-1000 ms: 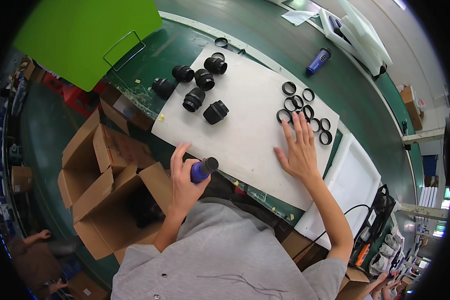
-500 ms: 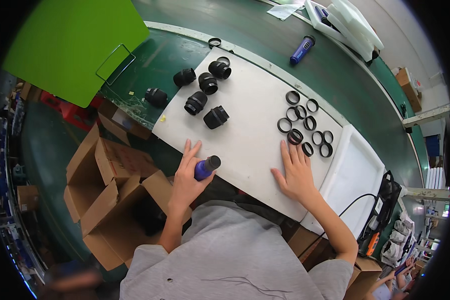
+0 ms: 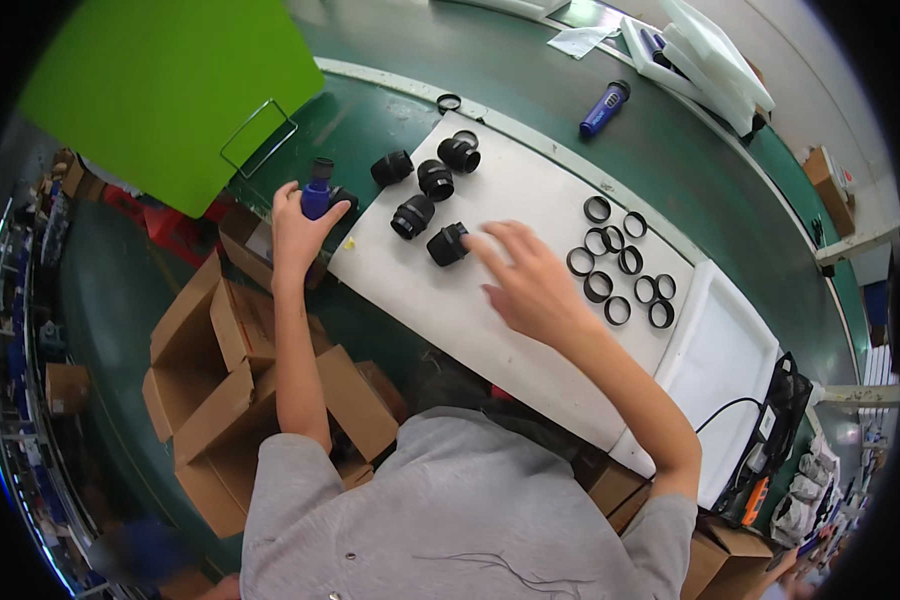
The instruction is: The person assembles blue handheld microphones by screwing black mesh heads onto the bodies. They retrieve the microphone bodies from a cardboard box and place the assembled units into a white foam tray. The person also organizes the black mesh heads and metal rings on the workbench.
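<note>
My left hand is closed round a purple-blue microphone body with a black top end, held upright over the green surface left of the white board. Behind that hand a black microphone head is partly hidden. My right hand, smeared by motion, has its fingers apart. Its fingertips are close to the nearest black microphone head; contact cannot be made out. Several similar heads lie at the board's left end. Several thin black rings lie on its right part.
A white tray adjoins the board's right end. Another purple-blue microphone body lies on the green conveyor behind. Opened cardboard boxes stand at lower left. A bright green panel fills the upper left.
My left hand has moved up and left with the microphone body. My right hand has left the rings and swung left towards the nearest black head. The view has shifted slightly.
</note>
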Demonstrator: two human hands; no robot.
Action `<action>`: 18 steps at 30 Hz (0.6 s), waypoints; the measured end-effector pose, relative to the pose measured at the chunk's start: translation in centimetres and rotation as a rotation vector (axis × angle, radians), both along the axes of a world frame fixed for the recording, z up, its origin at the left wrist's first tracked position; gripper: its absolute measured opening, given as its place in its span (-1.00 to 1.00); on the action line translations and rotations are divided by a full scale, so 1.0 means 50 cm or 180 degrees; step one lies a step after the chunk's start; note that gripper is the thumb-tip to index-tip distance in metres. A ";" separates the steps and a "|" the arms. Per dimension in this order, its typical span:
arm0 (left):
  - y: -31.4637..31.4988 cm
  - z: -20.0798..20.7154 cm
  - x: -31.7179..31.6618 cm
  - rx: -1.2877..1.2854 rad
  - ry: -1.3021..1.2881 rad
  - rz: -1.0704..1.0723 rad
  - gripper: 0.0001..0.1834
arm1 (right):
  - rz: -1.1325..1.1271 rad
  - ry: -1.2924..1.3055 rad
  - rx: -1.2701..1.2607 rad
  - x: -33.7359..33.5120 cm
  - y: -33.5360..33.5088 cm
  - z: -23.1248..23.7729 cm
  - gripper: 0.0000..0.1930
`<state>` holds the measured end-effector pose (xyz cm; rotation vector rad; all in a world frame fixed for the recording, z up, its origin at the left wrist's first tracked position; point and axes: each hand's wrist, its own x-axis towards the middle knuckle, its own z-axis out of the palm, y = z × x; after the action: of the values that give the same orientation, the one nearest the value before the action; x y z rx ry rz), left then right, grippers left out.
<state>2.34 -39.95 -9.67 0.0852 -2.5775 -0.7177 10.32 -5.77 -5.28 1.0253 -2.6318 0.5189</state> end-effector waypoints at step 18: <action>0.007 -0.028 -0.106 0.0147 -0.0724 0.0559 -0.35 | -0.1278 -0.0861 -0.0951 -0.043 0.102 -0.085 -0.51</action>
<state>-2.96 -39.58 -11.08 0.4253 -2.7229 -0.7381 8.19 -0.69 -9.52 0.3437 -2.7660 0.9668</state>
